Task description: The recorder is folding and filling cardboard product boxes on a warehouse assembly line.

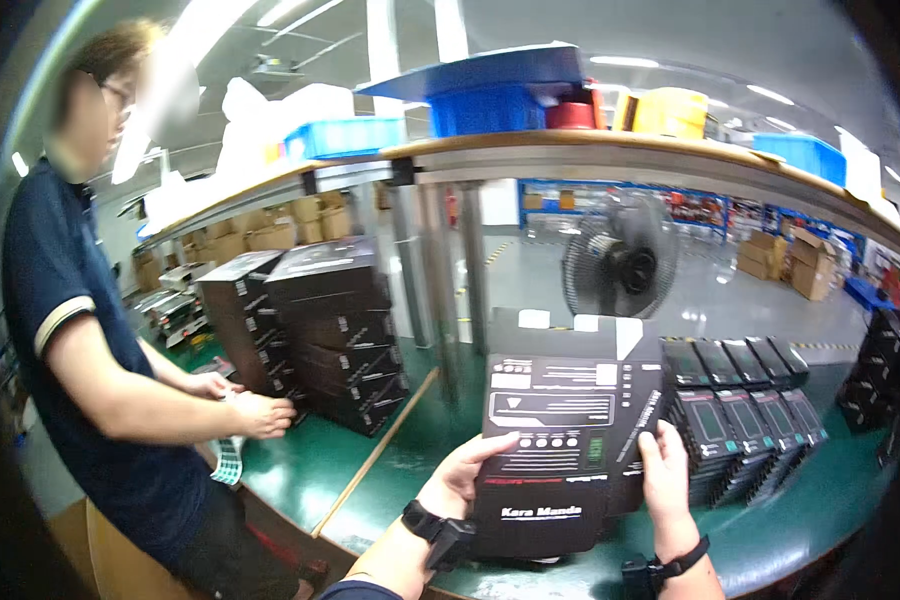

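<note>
A flat, unfolded black carton (pixel 560 475) with white print stands tilted up in front of me, over the green table. It has white patches along its upper flap. My left hand (pixel 457 478) grips its left edge, with the thumb lying on the printed face. On the opposite side, my right hand (pixel 665 468) is closed round the carton's right edge, thumb in front. The fingers behind the carton are hidden. Right of it, stacks of slim black boxes (pixel 712 425) with green-edged panels stand close to my right hand.
A co-worker (pixel 60 270) stands at the left, hands (pixel 260 412) over the table near tall stacks of black boxes (pixel 335 330). A wooden strip (pixel 375 455) crosses the green tabletop (pixel 410 490). Behind are a fan (pixel 625 262) and a raised shelf (pixel 610 145) holding blue bins (pixel 485 110).
</note>
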The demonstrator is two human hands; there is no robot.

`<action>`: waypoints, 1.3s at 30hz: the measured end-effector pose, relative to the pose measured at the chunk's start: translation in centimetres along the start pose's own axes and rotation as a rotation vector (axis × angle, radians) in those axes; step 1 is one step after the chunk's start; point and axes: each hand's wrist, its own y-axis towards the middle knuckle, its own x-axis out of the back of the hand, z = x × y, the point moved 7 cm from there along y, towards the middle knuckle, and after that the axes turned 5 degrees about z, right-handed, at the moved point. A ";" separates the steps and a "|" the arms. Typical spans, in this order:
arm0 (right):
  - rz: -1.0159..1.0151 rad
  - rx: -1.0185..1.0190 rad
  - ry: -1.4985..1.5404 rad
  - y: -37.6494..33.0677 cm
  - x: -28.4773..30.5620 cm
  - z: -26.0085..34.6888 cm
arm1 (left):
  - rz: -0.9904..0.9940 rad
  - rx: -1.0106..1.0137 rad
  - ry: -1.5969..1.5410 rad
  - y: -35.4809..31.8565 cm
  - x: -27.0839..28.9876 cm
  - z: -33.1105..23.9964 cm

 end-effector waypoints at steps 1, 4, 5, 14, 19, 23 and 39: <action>0.025 0.000 -0.218 -0.1 0.1 -0.4 | -0.100 -0.023 0.101 -0.4 0.6 0.2; 0.033 -0.010 -0.109 -0.1 0.0 -2.5 | -0.034 -0.022 0.222 -0.8 2.6 0.7; 0.013 -0.042 -0.113 -0.1 0.3 -2.3 | 0.005 0.006 0.234 -1.2 2.5 1.1; -0.162 -0.270 -0.125 -0.3 2.4 -2.5 | 0.023 0.224 0.097 -2.2 1.9 4.6; -0.166 -0.405 -0.262 -0.5 3.0 -3.0 | 0.256 0.391 0.303 -2.7 1.5 5.0; -0.131 -0.427 -0.209 -0.5 3.0 -4.5 | 0.145 0.284 0.262 -3.1 1.9 4.4; -0.004 -0.280 0.284 -0.8 2.4 -0.3 | 0.017 0.033 0.602 -3.6 -2.3 3.8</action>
